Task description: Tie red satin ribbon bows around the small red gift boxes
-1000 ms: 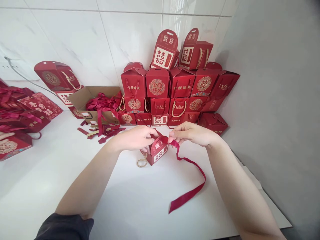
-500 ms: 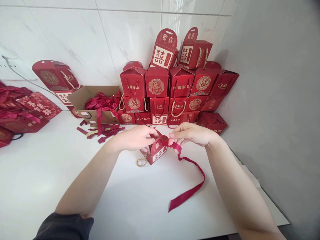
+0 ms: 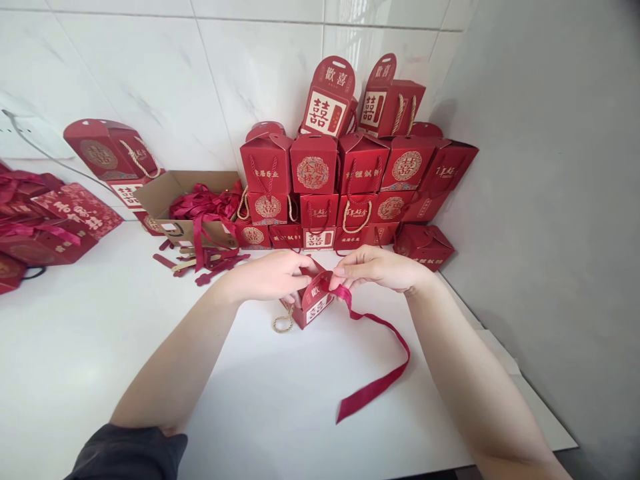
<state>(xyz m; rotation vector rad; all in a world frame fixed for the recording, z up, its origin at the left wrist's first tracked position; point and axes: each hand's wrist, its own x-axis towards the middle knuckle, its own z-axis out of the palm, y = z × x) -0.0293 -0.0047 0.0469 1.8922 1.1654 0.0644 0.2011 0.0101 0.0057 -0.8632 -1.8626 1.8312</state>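
A small red gift box [image 3: 316,309] with a rounded top flap stands on the white table, a twisted gold cord handle [image 3: 283,323] hanging at its left. My left hand [image 3: 280,275] is closed round the top of the box from the left; some fingertips are hidden behind the flap. Pinched in my right hand [image 3: 367,268], close against the flap's right edge, is a dark red ribbon [image 3: 383,321]. The ribbon's near end passes at the flap, and its long tail curves over the table toward me, ending in a slanted cut.
Stacked red gift boxes [image 3: 314,167] line the tiled wall behind. At the left stands an open cardboard box [image 3: 187,179] of ribbons, with loose red strips [image 3: 220,267] before it. Further left lie ribboned red boxes [image 3: 45,247]. A grey wall [image 3: 540,200] bounds the right.
My right hand has shifted slightly left, nearer the flap, bringing the held part of the ribbon with it. My left hand and the box stay nearly still.
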